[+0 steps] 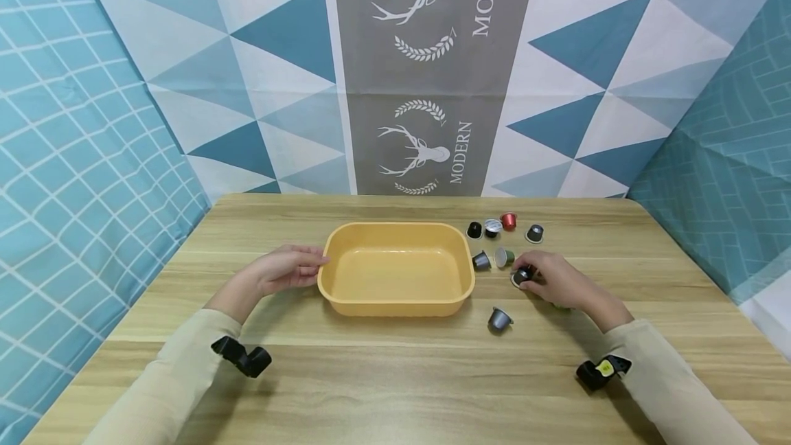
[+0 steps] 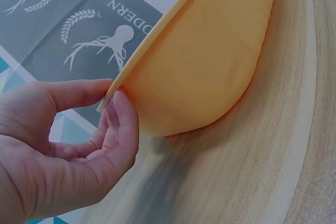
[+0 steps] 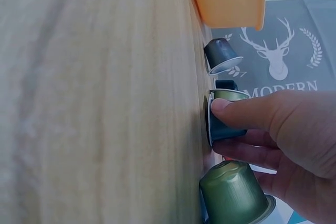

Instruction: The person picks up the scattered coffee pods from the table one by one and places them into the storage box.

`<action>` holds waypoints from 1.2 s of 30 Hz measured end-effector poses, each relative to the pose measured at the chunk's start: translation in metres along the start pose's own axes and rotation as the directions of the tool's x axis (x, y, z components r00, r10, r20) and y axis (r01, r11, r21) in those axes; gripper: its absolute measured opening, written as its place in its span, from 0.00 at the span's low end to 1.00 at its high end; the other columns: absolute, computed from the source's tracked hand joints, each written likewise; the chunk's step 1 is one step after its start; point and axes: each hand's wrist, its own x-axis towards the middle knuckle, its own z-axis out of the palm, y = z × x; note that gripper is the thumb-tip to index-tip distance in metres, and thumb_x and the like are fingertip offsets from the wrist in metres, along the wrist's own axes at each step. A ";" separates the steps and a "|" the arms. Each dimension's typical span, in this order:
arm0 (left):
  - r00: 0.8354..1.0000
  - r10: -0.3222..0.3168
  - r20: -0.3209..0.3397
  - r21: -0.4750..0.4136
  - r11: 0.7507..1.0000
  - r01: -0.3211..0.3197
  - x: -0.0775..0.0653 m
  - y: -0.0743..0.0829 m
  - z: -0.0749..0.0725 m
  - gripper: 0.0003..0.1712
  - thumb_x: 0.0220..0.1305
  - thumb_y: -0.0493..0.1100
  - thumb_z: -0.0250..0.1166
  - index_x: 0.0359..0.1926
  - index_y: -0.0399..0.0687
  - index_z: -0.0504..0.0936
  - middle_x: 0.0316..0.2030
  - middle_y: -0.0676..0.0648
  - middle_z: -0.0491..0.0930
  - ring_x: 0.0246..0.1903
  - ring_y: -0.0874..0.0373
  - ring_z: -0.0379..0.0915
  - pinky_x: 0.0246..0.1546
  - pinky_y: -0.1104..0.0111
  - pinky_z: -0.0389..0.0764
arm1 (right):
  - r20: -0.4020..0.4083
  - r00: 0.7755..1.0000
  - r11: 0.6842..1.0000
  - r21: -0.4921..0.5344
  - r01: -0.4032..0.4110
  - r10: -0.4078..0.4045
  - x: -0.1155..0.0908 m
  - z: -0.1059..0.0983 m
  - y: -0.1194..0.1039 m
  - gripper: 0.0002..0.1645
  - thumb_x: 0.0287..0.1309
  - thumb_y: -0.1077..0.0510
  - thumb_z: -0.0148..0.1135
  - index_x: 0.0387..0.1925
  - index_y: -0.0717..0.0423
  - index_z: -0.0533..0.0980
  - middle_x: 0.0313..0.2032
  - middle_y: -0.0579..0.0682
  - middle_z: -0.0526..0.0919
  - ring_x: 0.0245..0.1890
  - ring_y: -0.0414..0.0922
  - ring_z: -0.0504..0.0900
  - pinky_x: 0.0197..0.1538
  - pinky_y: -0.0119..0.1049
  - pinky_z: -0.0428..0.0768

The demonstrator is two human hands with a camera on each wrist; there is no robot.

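Note:
An orange-yellow plastic basin (image 1: 395, 309) stands on the wooden table. My left hand (image 1: 290, 268) pinches its left rim between thumb and fingers, as the left wrist view shows up close. Over on the right, my right hand (image 1: 559, 280) grips a dark coffee capsule (image 1: 522, 276) with thumb and fingertips, its flat rim at the tabletop. Just beyond that lie a pale green capsule (image 1: 503, 257) and a grey-blue capsule (image 1: 481, 261). In the right wrist view a green capsule (image 3: 233, 195) stands close below the fingers; the hand mostly hides it from the head camera.
Farther back sit a black capsule (image 1: 474, 230), a silver-topped one (image 1: 492, 227), a red one (image 1: 509, 221) and a dark one (image 1: 534, 233). Nearer lies a tipped grey capsule (image 1: 499, 320). A patterned cloth (image 1: 426, 74) hangs behind the table.

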 end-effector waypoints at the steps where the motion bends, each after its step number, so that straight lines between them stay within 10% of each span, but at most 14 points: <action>1: 1.000 0.003 0.008 -0.002 1.000 -0.003 0.000 -0.001 -0.001 0.21 0.70 0.38 0.55 0.60 0.33 0.64 0.31 0.56 0.80 0.32 0.69 0.77 0.38 0.76 0.81 | 0.000 1.000 1.000 -0.002 0.000 0.000 0.000 0.000 0.000 0.13 0.53 0.65 0.68 0.42 0.58 0.78 0.38 0.50 0.83 0.37 0.42 0.80 0.39 0.38 0.80; 36: 0.998 0.039 0.039 -0.062 0.997 -0.037 0.001 -0.008 -0.006 0.14 0.70 0.37 0.54 0.53 0.36 0.65 0.32 0.54 0.81 0.33 0.68 0.79 0.39 0.76 0.82 | 0.004 1.000 0.999 0.045 -0.026 0.026 0.002 0.003 -0.001 0.13 0.52 0.63 0.70 0.40 0.55 0.78 0.38 0.48 0.82 0.36 0.39 0.79 0.37 0.33 0.80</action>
